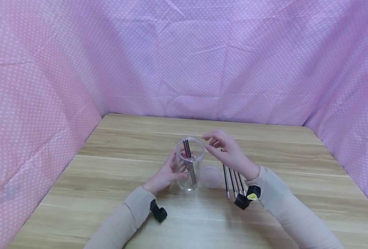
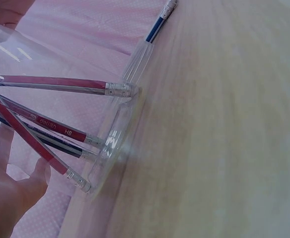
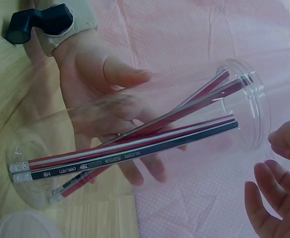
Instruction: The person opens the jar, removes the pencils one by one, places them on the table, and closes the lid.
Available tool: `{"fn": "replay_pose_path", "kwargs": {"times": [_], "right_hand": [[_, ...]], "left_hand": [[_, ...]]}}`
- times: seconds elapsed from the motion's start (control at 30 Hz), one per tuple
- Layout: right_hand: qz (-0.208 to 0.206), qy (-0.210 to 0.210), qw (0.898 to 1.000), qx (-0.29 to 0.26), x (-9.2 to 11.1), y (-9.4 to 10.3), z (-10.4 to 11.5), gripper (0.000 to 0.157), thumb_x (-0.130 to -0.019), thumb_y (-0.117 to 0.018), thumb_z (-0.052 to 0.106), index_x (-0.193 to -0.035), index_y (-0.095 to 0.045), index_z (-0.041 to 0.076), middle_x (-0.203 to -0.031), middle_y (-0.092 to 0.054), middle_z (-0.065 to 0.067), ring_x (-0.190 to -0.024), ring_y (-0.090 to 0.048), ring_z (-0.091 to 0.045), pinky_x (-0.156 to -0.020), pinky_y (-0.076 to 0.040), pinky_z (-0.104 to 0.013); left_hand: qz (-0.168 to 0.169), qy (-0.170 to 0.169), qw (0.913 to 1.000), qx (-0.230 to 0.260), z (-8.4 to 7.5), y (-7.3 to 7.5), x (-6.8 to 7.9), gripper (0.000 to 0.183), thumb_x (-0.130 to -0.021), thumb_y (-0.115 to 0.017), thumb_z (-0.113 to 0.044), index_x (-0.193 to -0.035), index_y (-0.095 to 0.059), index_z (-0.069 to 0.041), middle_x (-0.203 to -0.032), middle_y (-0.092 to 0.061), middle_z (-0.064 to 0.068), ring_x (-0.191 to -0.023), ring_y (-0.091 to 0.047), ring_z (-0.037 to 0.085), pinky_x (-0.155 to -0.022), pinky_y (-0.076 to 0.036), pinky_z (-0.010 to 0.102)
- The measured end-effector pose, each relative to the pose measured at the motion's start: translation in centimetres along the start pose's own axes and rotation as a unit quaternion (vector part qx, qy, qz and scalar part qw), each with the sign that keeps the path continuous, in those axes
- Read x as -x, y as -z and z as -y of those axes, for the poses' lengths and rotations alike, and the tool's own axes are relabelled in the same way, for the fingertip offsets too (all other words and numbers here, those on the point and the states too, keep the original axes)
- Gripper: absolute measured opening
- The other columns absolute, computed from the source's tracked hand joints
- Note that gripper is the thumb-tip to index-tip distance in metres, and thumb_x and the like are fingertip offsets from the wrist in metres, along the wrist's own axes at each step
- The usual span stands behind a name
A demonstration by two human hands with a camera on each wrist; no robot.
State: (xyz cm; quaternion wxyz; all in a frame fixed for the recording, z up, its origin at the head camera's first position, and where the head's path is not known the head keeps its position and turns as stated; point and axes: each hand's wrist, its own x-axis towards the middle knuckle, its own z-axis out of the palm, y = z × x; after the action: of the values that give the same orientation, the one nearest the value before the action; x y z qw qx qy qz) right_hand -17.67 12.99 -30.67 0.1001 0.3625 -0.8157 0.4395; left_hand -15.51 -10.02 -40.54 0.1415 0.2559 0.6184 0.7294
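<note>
A clear plastic jar (image 1: 197, 159) stands upright on the table, its mouth uncovered. My left hand (image 1: 168, 173) grips it from the left, the fingers behind the wall, as the right wrist view shows through the plastic. Several red and dark striped pencils (image 3: 135, 157) lean inside with their eraser ends at the bottom. To the right of the rim hovers my right hand (image 1: 228, 150), its fingers loosely bent and nothing between them. In the right wrist view its fingertips (image 3: 254, 198) are close to the mouth of the jar.
A round translucent lid (image 1: 210, 177) lies on the table just right of the jar. Beyond it, several loose pencils (image 1: 226, 183) lie side by side, partly under my right hand and wrist. Pink dotted cloth (image 1: 190, 62) hangs around the wooden table (image 1: 124, 138).
</note>
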Motion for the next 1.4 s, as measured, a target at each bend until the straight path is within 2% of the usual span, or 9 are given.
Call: {"fn": "replay_pose_path", "kwargs": {"times": [0.2, 0.5, 0.7, 0.93, 1.03, 1.13, 1.3, 1.4], "right_hand": [[-0.004, 0.029, 1.0, -0.004, 0.0, 0.2, 0.7, 0.027, -0.085, -0.063, -0.003, -0.111, -0.061, -0.002, -0.106, -0.063, -0.015, -0.08, -0.06, -0.014, -0.074, -0.057, -0.027], [-0.008, 0.105, 0.994, -0.006, 0.1, 0.3, 1.3, 0.029, -0.08, -0.064, -0.01, -0.108, -0.061, -0.005, -0.104, -0.061, -0.015, -0.077, -0.06, -0.012, -0.073, -0.057, -0.027], [-0.011, 0.158, 0.987, 0.02, 0.2, 0.0, 1.5, 0.031, -0.077, -0.066, -0.01, -0.107, -0.062, -0.003, -0.103, -0.061, -0.012, -0.084, -0.06, -0.018, -0.075, -0.055, -0.027], [-0.002, 0.207, 0.975, 0.08, 0.6, -0.3, 1.7, 0.028, -0.081, -0.067, 0.004, -0.109, -0.063, 0.002, -0.109, -0.063, -0.011, -0.101, -0.058, -0.025, -0.086, -0.051, -0.035], [-0.006, 0.228, 0.97, 0.091, 0.8, -0.4, 1.6, 0.023, -0.09, -0.062, 0.015, -0.11, -0.063, 0.003, -0.11, -0.063, -0.01, -0.103, -0.056, -0.025, -0.087, -0.049, -0.037], [-0.008, 0.247, 0.965, 0.089, 0.9, -0.4, 1.5, 0.027, -0.096, -0.054, 0.024, -0.111, -0.063, 0.003, -0.11, -0.063, -0.01, -0.102, -0.055, -0.024, -0.086, -0.048, -0.037], [0.013, 0.246, 0.965, 0.092, 1.2, -0.3, 1.5, 0.034, -0.097, -0.05, 0.031, -0.113, -0.063, 0.005, -0.114, -0.062, -0.01, -0.107, -0.052, -0.025, -0.09, -0.045, -0.038], [0.027, 0.239, 0.966, 0.094, 1.4, -0.2, 1.5, 0.036, -0.096, -0.05, 0.033, -0.114, -0.063, 0.004, -0.116, -0.061, -0.01, -0.11, -0.05, -0.026, -0.094, -0.043, -0.038]], "left_hand": [[0.002, -0.009, 1.0, -0.001, -0.1, 0.0, -0.1, 0.085, -0.079, -0.053, 0.02, -0.147, -0.011, -0.012, -0.155, -0.02, 0.022, -0.144, -0.019, 0.031, -0.117, -0.014, 0.049], [0.006, -0.007, 0.9999, 0.005, 0.0, 0.0, 0.1, 0.081, -0.078, -0.056, 0.014, -0.143, -0.017, -0.013, -0.156, -0.02, 0.019, -0.144, -0.018, 0.033, -0.117, -0.016, 0.049], [-0.002, 0.004, 1.0, -0.001, 0.0, 0.0, 0.3, 0.081, -0.078, -0.058, 0.013, -0.142, -0.017, -0.013, -0.156, -0.02, 0.016, -0.143, -0.018, 0.033, -0.116, -0.017, 0.05], [-0.001, 0.003, 1.0, 0.0, 0.0, 0.0, 0.3, 0.081, -0.078, -0.058, 0.012, -0.143, -0.016, -0.013, -0.156, -0.017, 0.02, -0.144, -0.016, 0.034, -0.116, -0.017, 0.051], [0.0, 0.004, 1.0, 0.003, 0.0, 0.1, 0.2, 0.082, -0.079, -0.057, 0.014, -0.144, -0.015, -0.013, -0.156, -0.016, 0.02, -0.143, -0.016, 0.035, -0.116, -0.016, 0.051], [-0.001, 0.005, 1.0, 0.003, 0.0, 0.2, 0.2, 0.081, -0.08, -0.057, 0.013, -0.144, -0.016, -0.016, -0.156, -0.017, 0.019, -0.143, -0.016, 0.035, -0.116, -0.017, 0.051], [0.001, -0.003, 1.0, 0.003, 0.1, 0.2, 0.2, 0.077, -0.079, -0.058, 0.012, -0.139, -0.021, -0.019, -0.156, -0.017, 0.02, -0.143, -0.016, 0.036, -0.116, -0.016, 0.052], [0.0, -0.001, 1.0, -0.001, 0.1, 0.2, 0.1, 0.076, -0.079, -0.056, 0.015, -0.138, -0.021, -0.017, -0.157, -0.016, 0.02, -0.143, -0.016, 0.036, -0.116, -0.016, 0.052]]}}
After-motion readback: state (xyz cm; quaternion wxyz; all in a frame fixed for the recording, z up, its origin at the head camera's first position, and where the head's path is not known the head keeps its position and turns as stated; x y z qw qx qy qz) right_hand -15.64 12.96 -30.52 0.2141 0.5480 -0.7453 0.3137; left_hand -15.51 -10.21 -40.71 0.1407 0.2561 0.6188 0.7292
